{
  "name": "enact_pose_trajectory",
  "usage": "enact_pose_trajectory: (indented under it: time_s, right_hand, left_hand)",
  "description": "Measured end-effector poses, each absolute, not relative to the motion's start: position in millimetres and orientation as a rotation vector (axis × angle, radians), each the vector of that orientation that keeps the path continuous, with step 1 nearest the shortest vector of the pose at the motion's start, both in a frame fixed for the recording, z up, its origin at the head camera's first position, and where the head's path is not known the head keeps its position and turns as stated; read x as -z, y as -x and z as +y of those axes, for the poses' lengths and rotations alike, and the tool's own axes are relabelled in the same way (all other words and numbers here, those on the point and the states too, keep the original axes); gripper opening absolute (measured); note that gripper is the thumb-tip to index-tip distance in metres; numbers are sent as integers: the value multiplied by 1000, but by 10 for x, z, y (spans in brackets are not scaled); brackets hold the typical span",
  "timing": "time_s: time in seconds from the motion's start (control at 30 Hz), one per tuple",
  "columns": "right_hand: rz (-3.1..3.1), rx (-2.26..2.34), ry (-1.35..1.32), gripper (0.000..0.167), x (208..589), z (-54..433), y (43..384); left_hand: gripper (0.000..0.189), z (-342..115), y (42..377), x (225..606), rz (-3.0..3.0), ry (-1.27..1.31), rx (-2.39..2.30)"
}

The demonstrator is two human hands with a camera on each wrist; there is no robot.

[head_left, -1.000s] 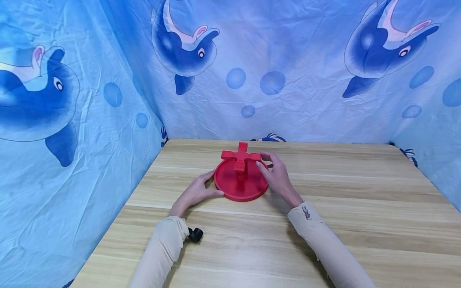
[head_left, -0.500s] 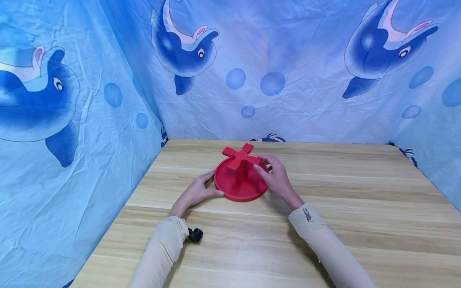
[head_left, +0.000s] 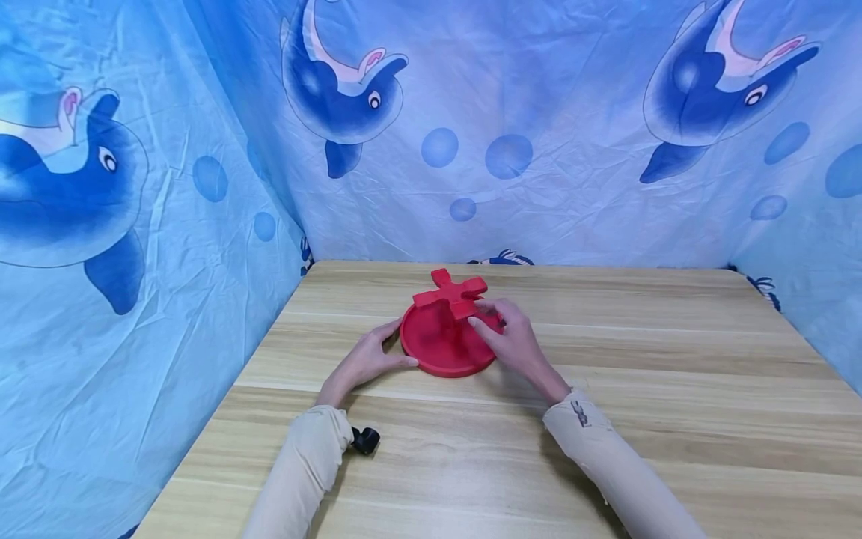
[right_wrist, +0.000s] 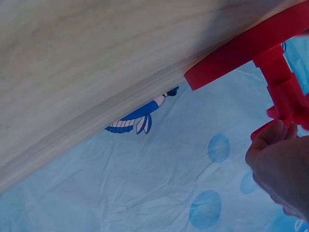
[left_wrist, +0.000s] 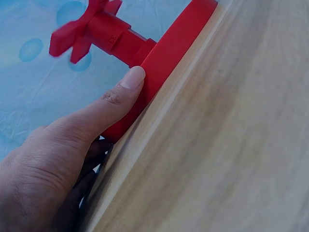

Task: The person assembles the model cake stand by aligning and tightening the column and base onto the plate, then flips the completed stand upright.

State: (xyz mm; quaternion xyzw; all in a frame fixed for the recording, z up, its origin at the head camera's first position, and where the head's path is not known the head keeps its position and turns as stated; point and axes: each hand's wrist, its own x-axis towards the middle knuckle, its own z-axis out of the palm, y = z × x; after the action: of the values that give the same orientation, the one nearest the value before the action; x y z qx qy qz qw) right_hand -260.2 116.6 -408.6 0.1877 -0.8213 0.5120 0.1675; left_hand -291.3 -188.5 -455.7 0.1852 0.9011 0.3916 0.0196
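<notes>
A red round tray (head_left: 447, 371) with a raised rim lies on the wooden table. From its middle rises a red post (left_wrist: 107, 35) marked 33, topped by a red cross-shaped handle (head_left: 453, 294) with stubby arms. My left hand (head_left: 367, 359) grips the tray's left edge; in the left wrist view its thumb presses the rim while the other fingers go behind it. On the right side, my right hand (head_left: 517, 340) pinches one arm of the cross, thumb in front. The right wrist view shows these fingers curled at the arm's end, below the tray's level in that tilted picture.
The light wood table (head_left: 646, 359) spreads around the tray. Blue dolphin-print cloth (head_left: 566, 202) hangs behind the table and along its left side. A small black device (head_left: 366, 440) sticks out at the left sleeve cuff.
The cross-shaped handle has turned clockwise as seen from above. My right hand has moved slightly toward me along with the arm it pinches; the left hand and tray have stayed put.
</notes>
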Motion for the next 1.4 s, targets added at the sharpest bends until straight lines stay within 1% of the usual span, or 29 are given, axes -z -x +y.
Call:
enact_pose_trajectory:
  time_s: [0.13, 0.2, 0.4, 0.53, 0.67, 1.0, 1.4]
  right_hand:
    - [-2256, -1399, -488, 35, 4073, 1204, 2603]
    - [-2222, -1374, -464, 34, 4071, 1218, 2618]
    - [-2260, -1365, -423, 46, 4090, 1216, 2675]
    - [-2305, -1400, -454, 54, 4093, 1196, 2716]
    - [-2331, -1439, -483, 57, 4092, 1185, 2745]
    - [-2327, -1425, -504, 45, 4104, 1175, 2752]
    - [-2319, -1402, -523, 41, 4124, 1152, 2713]
  left_hand:
    - [105, -1883, 2913, 4559, 2789, -567, -1223]
    - [106, -1884, 2911, 4558, 2783, -559, -1229]
    - [106, -1883, 2913, 4561, 2782, -553, -1233]
    - [106, -1881, 2914, 4563, 2784, -558, -1230]
    - [106, -1877, 2907, 4559, 2781, -550, -1227]
    - [105, -1884, 2899, 4549, 2793, -549, -1213]
    - [104, -1887, 2908, 4553, 2786, -570, -1238]
